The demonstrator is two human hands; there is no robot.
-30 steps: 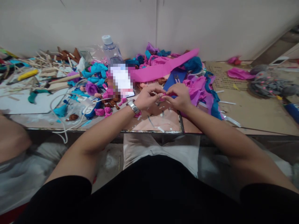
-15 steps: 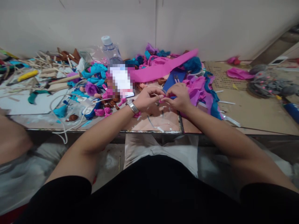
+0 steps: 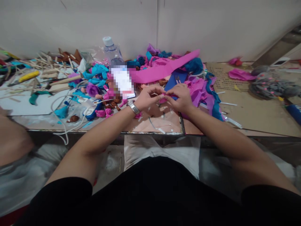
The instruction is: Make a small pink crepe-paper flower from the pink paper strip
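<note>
Close together over the middle of the table, both my hands pinch a small piece of pink crepe paper (image 3: pixel 162 99). My left hand (image 3: pixel 149 98), with a watch on its wrist, holds it from the left, thumb and fingers pressed together. From the right, my right hand (image 3: pixel 181 96) grips it the same way, fingers curled. The fingers hide much of the piece. Behind them lies a long pink crepe strip (image 3: pixel 152 74) and a dark blue sheet (image 3: pixel 172 82). Crumpled pink and purple crepe paper (image 3: pixel 196 89) lies just right of my right hand.
A phone (image 3: pixel 122 82) and a clear bottle (image 3: pixel 113 51) stand left of centre. A white cable (image 3: pixel 61 125) hangs over the table edge. Wooden sticks, a yellow cutter (image 3: pixel 28 76) and rolled crepe flowers crowd the left. Cardboard (image 3: pixel 246 113) covers the right; another person's arm (image 3: pixel 14 138) is at far left.
Both hands stay in nearly the same place. The fingers have shifted slightly on the pink crepe paper, and more of it shows between them.
</note>
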